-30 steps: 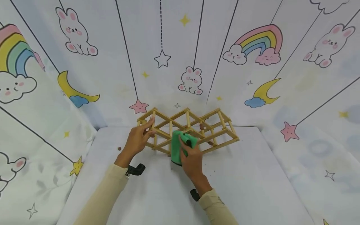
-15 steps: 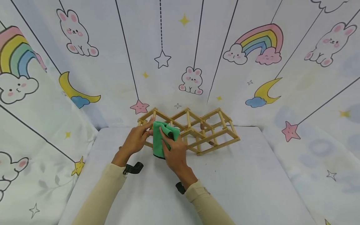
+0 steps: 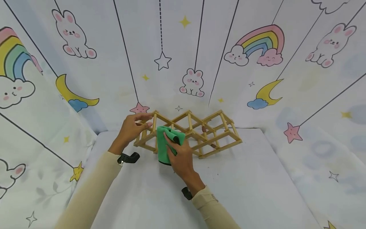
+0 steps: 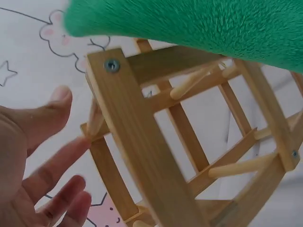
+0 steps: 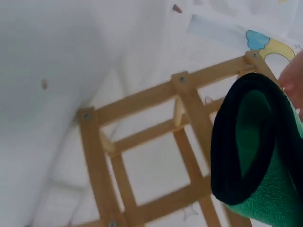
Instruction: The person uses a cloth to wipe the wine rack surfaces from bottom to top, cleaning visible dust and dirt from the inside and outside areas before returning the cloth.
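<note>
A lattice rack of light wooden slats and dowels (image 4: 142, 142) stands at the back of the white table. My right hand (image 3: 183, 159) holds a folded green cloth with a dark edge (image 3: 163, 146), fingers pressed along it in front of the rack's left part. In the left wrist view the cloth (image 4: 189, 23) covers the top of the frame. My left hand (image 3: 130, 128) is at the rack's left end, thumb apart from the fingers. In its wrist view the index fingertip is right at a dowel, with nothing gripped. The cloth hides part of the rack.
Small brown bits lie about the rack, one of them a brown piece (image 5: 44, 84) on the table (image 3: 243, 184). Behind stands a white cloth backdrop (image 3: 114, 79) printed with rabbits, stars and rainbows, close to the rack's back.
My right hand first carried the cloth left along the rack, then shifted slightly back right. My left hand has come away from the rack's left upright and moved left, its fingers loosening.
</note>
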The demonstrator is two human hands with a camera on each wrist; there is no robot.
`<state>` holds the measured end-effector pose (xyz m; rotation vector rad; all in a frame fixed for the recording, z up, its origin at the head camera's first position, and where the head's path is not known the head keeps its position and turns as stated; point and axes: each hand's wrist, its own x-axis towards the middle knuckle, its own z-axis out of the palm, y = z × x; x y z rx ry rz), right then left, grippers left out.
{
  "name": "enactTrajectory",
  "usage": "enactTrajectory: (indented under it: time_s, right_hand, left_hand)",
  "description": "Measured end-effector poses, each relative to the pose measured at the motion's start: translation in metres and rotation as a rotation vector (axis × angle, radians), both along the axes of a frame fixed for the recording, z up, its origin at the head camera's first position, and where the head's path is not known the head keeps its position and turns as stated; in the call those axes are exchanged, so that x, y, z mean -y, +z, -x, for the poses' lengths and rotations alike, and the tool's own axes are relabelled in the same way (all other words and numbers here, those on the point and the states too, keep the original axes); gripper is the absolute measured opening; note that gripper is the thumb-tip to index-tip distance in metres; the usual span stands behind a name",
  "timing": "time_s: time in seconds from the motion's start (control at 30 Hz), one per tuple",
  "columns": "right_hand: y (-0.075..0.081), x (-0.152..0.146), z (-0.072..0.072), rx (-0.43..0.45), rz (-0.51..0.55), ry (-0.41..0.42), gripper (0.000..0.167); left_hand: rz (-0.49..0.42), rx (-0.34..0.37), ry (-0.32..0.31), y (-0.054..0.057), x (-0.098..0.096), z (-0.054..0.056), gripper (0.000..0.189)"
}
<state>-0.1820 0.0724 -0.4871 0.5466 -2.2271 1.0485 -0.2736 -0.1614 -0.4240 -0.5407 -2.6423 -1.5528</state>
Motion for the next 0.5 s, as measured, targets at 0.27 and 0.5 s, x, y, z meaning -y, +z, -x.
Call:
enactTrajectory:
  time_s: [0.27,0.5]
  right_hand:
    - [-0.014,-0.004,-0.001,0.190,-0.161,-0.126,0.048]
    - [-0.005,0.005,0.000,-0.053,-0.033,-0.006,0.048]
  left_hand:
    - [0.068,0.168,-0.180,-0.002,0.004,0.030,0.054]
    - [0.098,0.181,-0.222,0.002,0.005,0.035,0.054]
